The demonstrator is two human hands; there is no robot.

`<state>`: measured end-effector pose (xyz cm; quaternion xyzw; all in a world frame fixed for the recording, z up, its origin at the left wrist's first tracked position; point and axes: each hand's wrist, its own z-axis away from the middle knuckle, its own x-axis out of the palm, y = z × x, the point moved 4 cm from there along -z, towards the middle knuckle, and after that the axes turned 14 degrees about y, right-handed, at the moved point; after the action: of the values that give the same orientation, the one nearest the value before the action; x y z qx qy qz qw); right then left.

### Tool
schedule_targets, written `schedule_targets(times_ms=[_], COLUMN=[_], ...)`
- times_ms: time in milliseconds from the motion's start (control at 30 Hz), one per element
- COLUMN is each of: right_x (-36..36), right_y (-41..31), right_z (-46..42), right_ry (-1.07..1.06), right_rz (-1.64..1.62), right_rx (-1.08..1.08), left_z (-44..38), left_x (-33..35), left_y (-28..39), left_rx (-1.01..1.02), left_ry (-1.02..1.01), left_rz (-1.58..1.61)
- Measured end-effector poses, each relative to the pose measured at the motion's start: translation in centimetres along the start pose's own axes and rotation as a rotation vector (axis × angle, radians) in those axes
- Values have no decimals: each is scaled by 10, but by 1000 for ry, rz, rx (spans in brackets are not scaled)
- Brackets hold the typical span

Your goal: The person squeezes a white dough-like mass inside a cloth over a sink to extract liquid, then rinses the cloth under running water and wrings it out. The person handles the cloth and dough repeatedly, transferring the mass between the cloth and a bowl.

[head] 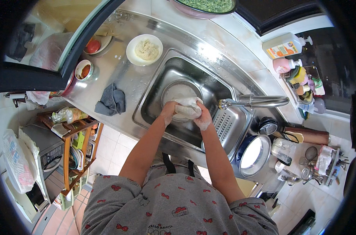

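Above a round metal bowl (178, 88) standing in the stainless steel sink (154, 97), a wet whitish cloth or cloth bag (189, 107) is held between both hands. My left hand (168, 112) grips its left side and my right hand (203, 116) its right side. What the cloth may contain cannot be seen. Cloudy whitish liquid shows in the bowl. Beyond the sink's upper left corner, a white plate (131, 53) bears a pale, crumbly mash (147, 50). A crumpled dark grey cloth (110, 100) lies on the steel counter at the left.
A faucet (266, 101) and a perforated drain tray (224, 126) are right of the sink. A metal basin (264, 152) stands farther right. A small bowl (84, 70) of red sauce and a plate with a tomato (93, 46) are at the left, near a dark window frame (31, 80).
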<state>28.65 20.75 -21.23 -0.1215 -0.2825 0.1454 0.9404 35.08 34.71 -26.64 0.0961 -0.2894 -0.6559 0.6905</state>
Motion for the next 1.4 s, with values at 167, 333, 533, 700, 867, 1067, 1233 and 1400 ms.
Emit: schedule_targets(times_ms=[167,333,533,700,867,1067,1233,1400], right_x=[-36,-33,-35,-33,-38,-17,5,-3], right_y=[11,22,30,31,25,-2,-7,-9], right_z=[-41,-41,-30,-22,-23,-18,-20,-40], right_ry=[49,146,28,163,152,-105,140,282], right_rz=[75,154,116,-75,-328,-535,-85,22], right_rx=[-78,-90,119,196,217,235,32,122], left_z=[22,58,57,53,39,22,19,16], left_x=[17,42,59,59,52,31,25,22], left_y=[3,26,30,37,25,-25,-58,-48], left_rx=[-167,-302,-292,-303,-192,-513,-645,-111], left_ry=[-159,-441,-532,-446,-453,-335,-199,-29], left_rz=[384,692,896,944,836,750,500,178])
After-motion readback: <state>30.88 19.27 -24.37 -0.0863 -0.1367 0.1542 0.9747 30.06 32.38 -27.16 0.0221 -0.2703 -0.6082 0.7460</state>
